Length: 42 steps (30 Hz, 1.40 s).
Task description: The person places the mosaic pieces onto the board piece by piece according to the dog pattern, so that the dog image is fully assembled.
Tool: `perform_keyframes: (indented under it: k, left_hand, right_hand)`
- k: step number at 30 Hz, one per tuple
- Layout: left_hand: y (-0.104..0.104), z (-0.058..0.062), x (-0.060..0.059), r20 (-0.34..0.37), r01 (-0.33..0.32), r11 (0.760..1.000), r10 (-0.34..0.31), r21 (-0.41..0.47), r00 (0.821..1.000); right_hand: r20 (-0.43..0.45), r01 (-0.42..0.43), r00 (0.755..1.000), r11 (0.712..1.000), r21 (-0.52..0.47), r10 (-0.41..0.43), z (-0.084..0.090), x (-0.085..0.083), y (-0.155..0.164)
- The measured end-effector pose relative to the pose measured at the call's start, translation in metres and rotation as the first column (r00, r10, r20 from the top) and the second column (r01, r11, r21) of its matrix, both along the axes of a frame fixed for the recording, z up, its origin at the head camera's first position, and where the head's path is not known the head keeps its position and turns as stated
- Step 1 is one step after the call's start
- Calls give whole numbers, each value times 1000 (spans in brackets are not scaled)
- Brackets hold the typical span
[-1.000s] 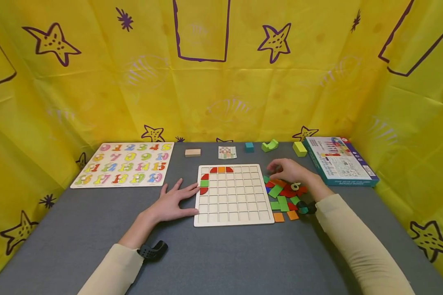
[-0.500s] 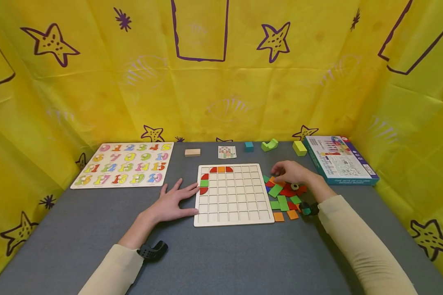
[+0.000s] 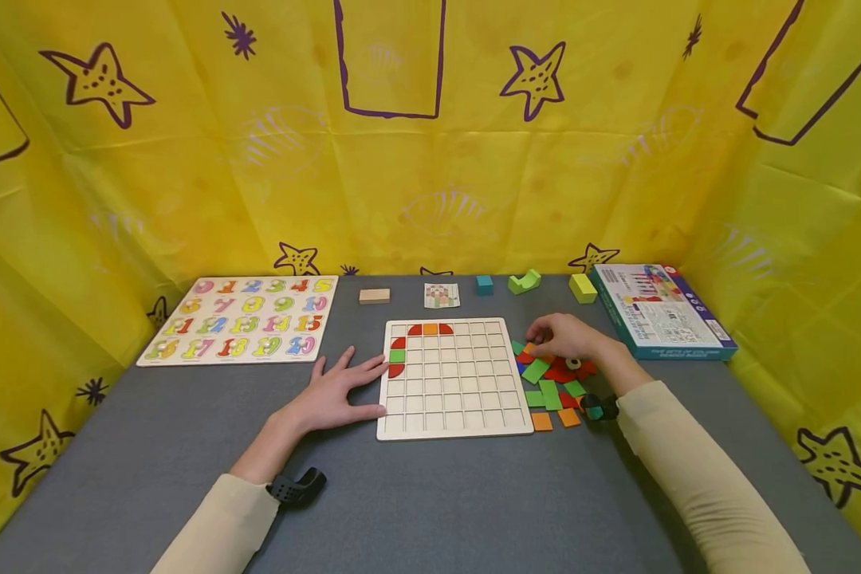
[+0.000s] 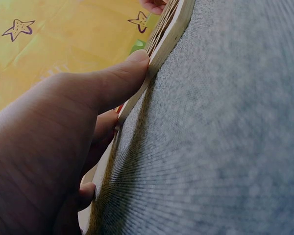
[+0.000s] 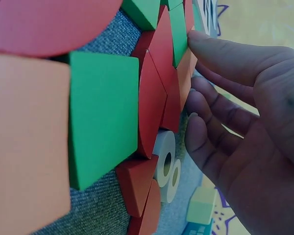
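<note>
The grey felt-covered table (image 3: 430, 510) lay before me, walled in by yellow sheeting printed with purple stars (image 3: 186, 175). At its far left sat the wooden number puzzle board with coloured digits (image 3: 241, 320), and at the far right the teal cardboard game box (image 3: 662, 312). In the middle, right in front of me, was the pale wooden grid board of square cells (image 3: 455, 379), with a few red, orange and green tiles already seated along its top-left corner.

My left hand (image 3: 330, 396) lay flat on the felt against the grid board's left edge, fingers straight and spread, the thumb pressed to the board's side; the left wrist view showed that thumb touching the wooden rim. It held nothing.

My right hand (image 3: 567, 337) hovered over the heap of loose flat wooden tiles in red, green and orange (image 3: 554, 381), which lay just beside the board's right edge. My fingers (image 5: 220, 58) were bent only loosely, their tips touching the edges of a red and a green tile at the far side of the heap; I could not tell whether any tile was actually pinched. A small white ringed piece (image 5: 165, 157) lay among the red tiles below my palm.

Along the far edge stood a plain wooden block (image 3: 374, 296), a small printed card (image 3: 441, 296), a teal cube (image 3: 484, 285), a green notched block (image 3: 524, 282) and a yellow-green block (image 3: 583, 288).
</note>
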State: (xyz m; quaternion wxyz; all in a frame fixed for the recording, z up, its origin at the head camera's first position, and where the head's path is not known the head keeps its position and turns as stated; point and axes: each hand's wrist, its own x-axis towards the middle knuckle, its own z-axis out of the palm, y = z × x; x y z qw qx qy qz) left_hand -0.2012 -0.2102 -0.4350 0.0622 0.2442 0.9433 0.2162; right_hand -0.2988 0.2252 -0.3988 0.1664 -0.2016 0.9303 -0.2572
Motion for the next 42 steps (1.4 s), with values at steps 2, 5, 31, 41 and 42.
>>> perform_keyframes:
  k: [2, 5, 31, 41, 42]
  left_hand:
    - [0, 0, 0, -1, 0, 1000, 0, -2, 1000]
    - [0, -1, 0, -3, -3, 1000, 3, -4, 1000]
    - [-1, 1, 0, 3, -1, 1000, 1, -1, 1000]
    - [0, 1, 0, -1, 5, 1000, -5, 7, 1000]
    - [0, 1, 0, 2, 4, 1000, -4, 6, 1000]
  right_hand:
    - [-6, -2, 1000, 1000, -2, 2, 0, 1, 0]
    - [-18, -5, 1000, 1000, -3, 5, 1, 2, 0]
    - [-39, 17, 999, 999, -27, -19, 4, 3, 11]
    - [-43, 23, 999, 999, -31, -24, 12, 8, 32]
    - [-47, 27, 999, 999, -27, -28, 12, 9, 36]
